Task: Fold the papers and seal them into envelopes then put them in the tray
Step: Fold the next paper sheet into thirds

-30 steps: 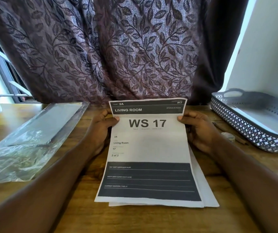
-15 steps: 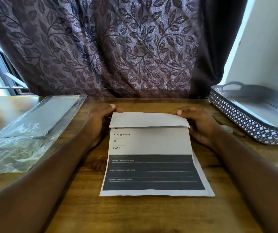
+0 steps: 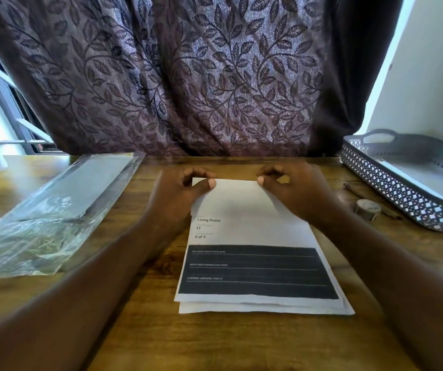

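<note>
Now, the envelopes [image 3: 86, 188] lie in plastic at left. The left hand [image 3: 185, 194] pinches the far edge of the paper [image 3: 252, 228], mid-table [image 3: 215, 344]; the right hand [image 3: 295, 194] does likewise. Uneven pressure could skew the crease, and the loose sheet [image 3: 241, 307] beneath may slide along. The tray [image 3: 392, 188] waits at right.

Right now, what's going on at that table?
A person is folding the top sheet of a small paper stack on the wooden table. The left hand and right hand pinch its far edge, where the end is turned over, blank side up. A clear plastic packet, apparently of envelopes, lies to the left, and the grey tray sits to the right. No loose envelope shows.
</note>
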